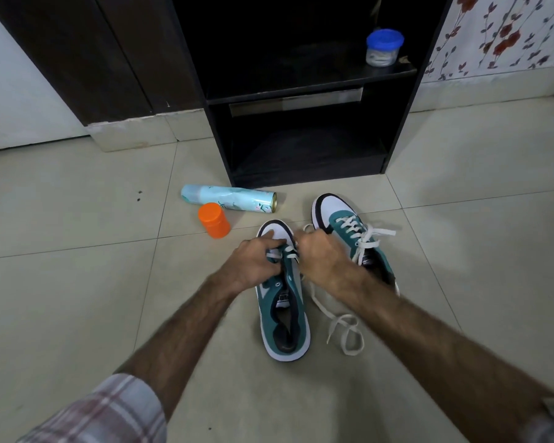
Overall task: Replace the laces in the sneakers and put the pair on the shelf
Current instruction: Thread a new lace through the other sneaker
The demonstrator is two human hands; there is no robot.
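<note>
A dark shelf [304, 100] is seen standing beyond both hands, open toward the viewer, with a blue-lidded jar [383, 47] on its upper board. The near sneaker [283, 302] is laid flat on the tiled floor [77, 282] directly beneath the hands, its long axis running away from the viewer, toe toward the shelf and heel toward the person. The far sneaker [349, 238] is set just right of the right hand [322, 257], toe likewise toward the shelf, and is fully laced. A spray can [228, 198] is shown on its side beyond the left hand [255, 259], and an orange jar [214, 220] stands just before it. The left hand is curled on the lace [344, 327] at the near sneaker's lowest eyelets. The right hand is closed as a fist over the same lace, whose free length trails in loops on the floor below the right wrist. The two hands are held nearly touching above the toe end.
</note>
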